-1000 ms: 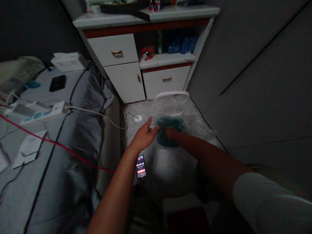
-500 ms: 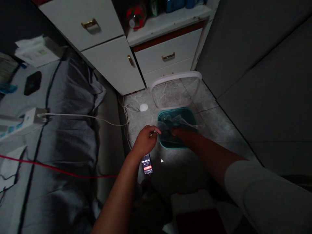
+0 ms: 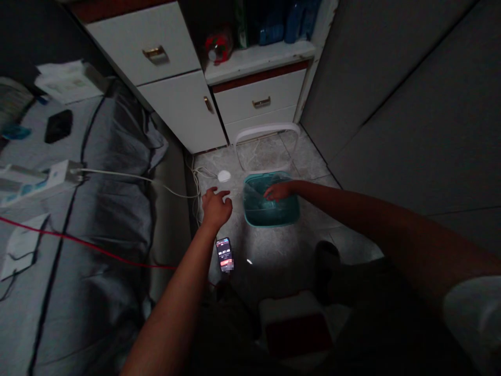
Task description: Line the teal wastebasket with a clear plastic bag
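Note:
A teal plastic bin (image 3: pixel 270 225) stands on the tiled floor, with a thin clear plastic bag (image 3: pixel 253 192) inside it. My right hand (image 3: pixel 278 191) reaches in over the bin's right side, fingers stretched out over the bag; whether they touch it I cannot tell. To the left of the bin, my left hand (image 3: pixel 216 208) hovers above the floor, fingers apart and holding nothing. Behind the bin a white-rimmed, see-through panel (image 3: pixel 267 130) stands upright, its middle showing the tiles.
A lit phone (image 3: pixel 224 255) showing a timer lies below my left hand. Cables and a white oval object (image 3: pixel 224 176) lie nearby. White cabinets (image 3: pixel 183 112) stand ahead. A grey-covered bed (image 3: pixel 113 219) with a power strip (image 3: pixel 58 177) is left; a stool (image 3: pixel 291 318) is below.
My left hand has moved left, away from the bin, and its fingers have spread. My right hand has opened out, and the bag sits lower in the bin. The view has shifted.

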`<state>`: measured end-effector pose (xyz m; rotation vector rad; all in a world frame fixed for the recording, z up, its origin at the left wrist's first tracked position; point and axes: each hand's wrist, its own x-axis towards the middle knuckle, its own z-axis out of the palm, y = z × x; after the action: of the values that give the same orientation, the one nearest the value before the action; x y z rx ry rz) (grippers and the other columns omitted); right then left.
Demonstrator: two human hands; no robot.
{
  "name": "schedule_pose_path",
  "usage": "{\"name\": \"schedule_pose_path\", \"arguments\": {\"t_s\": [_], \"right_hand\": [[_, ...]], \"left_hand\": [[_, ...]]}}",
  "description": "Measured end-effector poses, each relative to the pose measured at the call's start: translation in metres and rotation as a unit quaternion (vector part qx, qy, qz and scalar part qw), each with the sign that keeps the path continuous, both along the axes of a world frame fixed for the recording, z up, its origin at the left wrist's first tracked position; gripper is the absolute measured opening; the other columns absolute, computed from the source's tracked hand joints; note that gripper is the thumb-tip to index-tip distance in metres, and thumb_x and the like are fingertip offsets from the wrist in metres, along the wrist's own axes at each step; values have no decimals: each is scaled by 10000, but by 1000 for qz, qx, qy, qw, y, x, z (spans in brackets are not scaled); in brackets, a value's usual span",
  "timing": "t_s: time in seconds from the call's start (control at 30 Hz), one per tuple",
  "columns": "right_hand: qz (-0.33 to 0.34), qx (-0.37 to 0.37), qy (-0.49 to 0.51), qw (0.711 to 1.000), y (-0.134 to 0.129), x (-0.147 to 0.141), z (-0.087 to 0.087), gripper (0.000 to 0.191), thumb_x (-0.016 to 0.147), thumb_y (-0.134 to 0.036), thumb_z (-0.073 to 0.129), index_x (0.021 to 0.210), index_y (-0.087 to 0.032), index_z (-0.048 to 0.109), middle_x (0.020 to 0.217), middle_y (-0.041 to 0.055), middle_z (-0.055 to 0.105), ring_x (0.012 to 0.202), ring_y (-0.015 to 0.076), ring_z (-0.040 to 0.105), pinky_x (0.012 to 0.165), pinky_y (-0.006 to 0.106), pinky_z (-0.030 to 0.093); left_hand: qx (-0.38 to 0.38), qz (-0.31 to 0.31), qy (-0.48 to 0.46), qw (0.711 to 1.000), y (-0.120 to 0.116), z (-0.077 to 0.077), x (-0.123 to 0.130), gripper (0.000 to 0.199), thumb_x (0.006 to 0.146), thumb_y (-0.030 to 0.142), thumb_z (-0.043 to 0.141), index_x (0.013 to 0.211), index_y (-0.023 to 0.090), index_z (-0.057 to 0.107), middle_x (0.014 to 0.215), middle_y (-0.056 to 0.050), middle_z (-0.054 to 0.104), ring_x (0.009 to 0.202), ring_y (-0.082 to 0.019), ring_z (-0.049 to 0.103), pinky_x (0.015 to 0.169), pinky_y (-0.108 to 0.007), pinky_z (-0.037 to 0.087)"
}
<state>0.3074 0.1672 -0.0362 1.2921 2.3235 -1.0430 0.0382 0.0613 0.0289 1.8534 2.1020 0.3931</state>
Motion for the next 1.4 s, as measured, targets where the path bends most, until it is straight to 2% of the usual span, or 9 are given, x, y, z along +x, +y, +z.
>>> {"name": "schedule_pose_path", "arguments": {"t_s": [0.07,0.1,0.17,0.23,0.33,0.5,0.73,1.1,1.4], "right_hand": [[-64,-26,4,998,7,41,28,376,1082,-229,536,1432,-182,666,1181,72,791,827,119,756,736,198,565],[-148,-23,13,989,7,62,41,388,1092,-229,505,1448,-166,645,1232,109,772,855,136,761,742,213,566],[-300,17,22,953,-1,98,63,386,1100,-242,474,1428,-125,639,1276,163,744,878,164,763,758,247,570],[-367,68,26,928,-21,121,77,364,1088,-246,486,1359,-104,683,1249,172,751,887,184,763,796,278,575],[-294,149,38,944,-64,127,82,306,1041,-215,536,1211,-135,778,1196,120,779,1003,205,752,939,297,553],[-132,228,34,964,-111,106,61,380,962,-139,575,1285,-203,764,1372,77,718,1234,224,671,1096,319,486],[-81,217,-69,970,-100,96,29,536,971,-108,497,1451,-284,657,1503,84,614,1230,269,670,986,371,532],[-95,198,-125,968,-86,100,16,317,1004,-263,540,1225,-237,766,1243,135,763,1124,295,710,927,383,520],[-62,124,-89,986,-108,116,17,165,886,-258,717,1013,-235,819,1077,41,810,999,228,735,801,277,507]], "left_hand": [[56,56,28,996,-5,14,5,375,942,236,570,1232,198,803,1407,-189,529,1339,-438,477,1104,-597,419],[86,61,33,994,-7,21,9,363,945,233,564,1213,202,806,1384,-189,536,1327,-439,476,1087,-601,421],[123,7,23,992,-12,31,16,343,951,209,541,1161,207,813,1294,-174,582,1273,-398,520,1074,-573,433],[112,-106,-5,988,-15,33,23,357,948,169,513,1143,212,809,1216,-143,635,1209,-330,581,1074,-505,459],[36,-239,-11,970,-18,20,29,426,940,134,497,1256,214,770,1270,-121,694,1198,-275,629,1087,-430,474],[-92,-263,96,956,-25,-11,22,563,984,175,487,1537,197,585,1455,-184,655,1308,-358,602,1084,-529,452],[-99,-242,151,953,-23,-27,9,464,1019,234,505,1455,251,664,1398,-166,702,1272,-348,626,1066,-492,407],[-109,-260,119,952,-17,-34,8,232,948,239,601,1051,219,808,1134,-122,798,1099,-298,697,1033,-456,374],[-88,-297,122,943,-37,-40,0,167,871,205,610,934,208,765,1127,-117,775,1121,-307,658,1031,-482,348]]}}
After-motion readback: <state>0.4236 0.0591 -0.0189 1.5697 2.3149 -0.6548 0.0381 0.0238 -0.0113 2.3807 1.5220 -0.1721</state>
